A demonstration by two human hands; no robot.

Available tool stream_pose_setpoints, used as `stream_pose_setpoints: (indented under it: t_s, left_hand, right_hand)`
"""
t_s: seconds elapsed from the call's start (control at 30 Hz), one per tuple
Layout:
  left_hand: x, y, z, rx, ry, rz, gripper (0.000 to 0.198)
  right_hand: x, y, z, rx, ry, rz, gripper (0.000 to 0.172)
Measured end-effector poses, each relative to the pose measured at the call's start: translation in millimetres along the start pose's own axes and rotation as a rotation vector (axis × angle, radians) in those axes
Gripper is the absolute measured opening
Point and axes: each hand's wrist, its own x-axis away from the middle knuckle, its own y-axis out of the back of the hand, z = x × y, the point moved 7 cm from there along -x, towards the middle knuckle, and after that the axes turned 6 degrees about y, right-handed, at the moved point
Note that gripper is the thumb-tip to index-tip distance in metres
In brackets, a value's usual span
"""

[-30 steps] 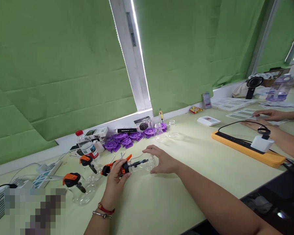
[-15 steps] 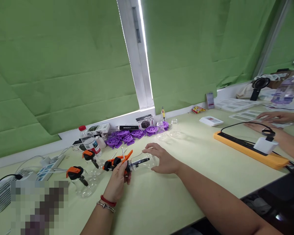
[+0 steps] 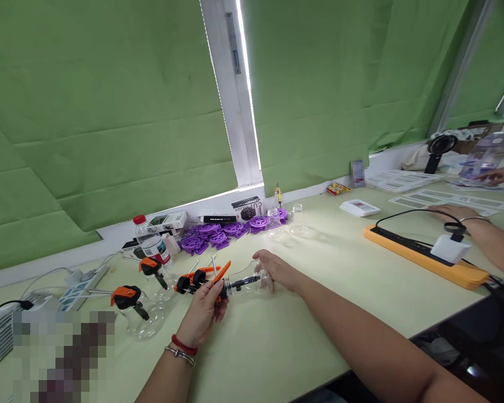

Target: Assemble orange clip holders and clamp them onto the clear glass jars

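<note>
Though vivid black-and-orange, the cap (image 3: 223,286) partly hidden behind left-hand fingers (image 3: 212,293).

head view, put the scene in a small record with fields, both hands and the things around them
left hand: gripping the orange-and-black top of a clear bottle
right hand: at the bottle's base end, fingers partly hidden
clear bottle: on its side, dark tube inside
to the left: two more bottles with orange-and-black tops
behind: pile of purple parts, red-capped water bottle
to the right: yellow power strip with white plug
other person: two hands at far right
</note>
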Motion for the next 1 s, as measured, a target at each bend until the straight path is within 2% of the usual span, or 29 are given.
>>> stream_pose_setpoints:
  t_s: [0.1,0.2,0.23,0.33,0.43,0.53,0.6,0.67,0.77,0.87,0.93,1.0]
  left_hand:
    - [-2.1,4.9,-0.8,0.004,-0.012,-0.012,0.038]
    - [-2.8,8.4,-2.2,0.011,-0.031,-0.012,0.037]
    - [-2.6,8.7,-3.1,0.01,-0.043,-0.009,0.037]
    - [-1.6,7.8,-4.4,0.008,-0.054,-0.008,0.036]
    - [-1.3,6.9,-4.5,0.014,-0.032,-0.021,0.037]
    - [-1.4,6.9,-5.2,0.018,-0.026,-0.036,0.038]
    - [-1.7,7.8,-4.7,0.017,-0.022,-0.048,0.038]
    - [-1.8,8.9,-4.3,0.014,-0.032,-0.058,0.037]
    - [-1.7,7.6,-3.9,-0.006,-0.064,-0.046,0.036]
    - [-1.4,6.4,-3.1,-0.028,-0.067,-0.047,0.037]
    - [-0.8,6.6,-3.9,-0.029,-0.061,-0.056,0.038]
    - [-0.4,7.4,-5.1,-0.019,-0.051,-0.061,0.039]
  right_hand:
    - [4.0,-2.4,5.6,-0.144,0.019,0.085,0.057]
    - [7.1,-4.0,10.9,-0.222,0.06,0.211,0.077]
    - [6.9,-3.9,9.1,-0.215,0.044,0.228,0.079]
    - [3.9,-3.6,-6.5,-0.128,-0.1,0.215,0.064]
    - [2.1,-3.0,-14.9,-0.039,-0.176,0.173,0.069]
    - [3.0,-1.2,-2.5,-0.088,-0.052,0.133,0.065]
    - [5.2,-1.3,8.0,-0.119,0.046,0.143,0.072]
    - [5.9,-4.3,10.3,-0.125,0.058,0.18,0.079]
    - [3.3,-9.4,-5.6,-0.105,-0.111,0.202,0.06]
    - [2.4,-10.1,-21.8,-0.037,-0.258,0.19,0.076]
    - [2.4,-7.4,-18.9,-0.043,-0.212,0.16,0.076]
    - [4.1,-4.7,-6.8,-0.094,-0.085,0.145,0.065]
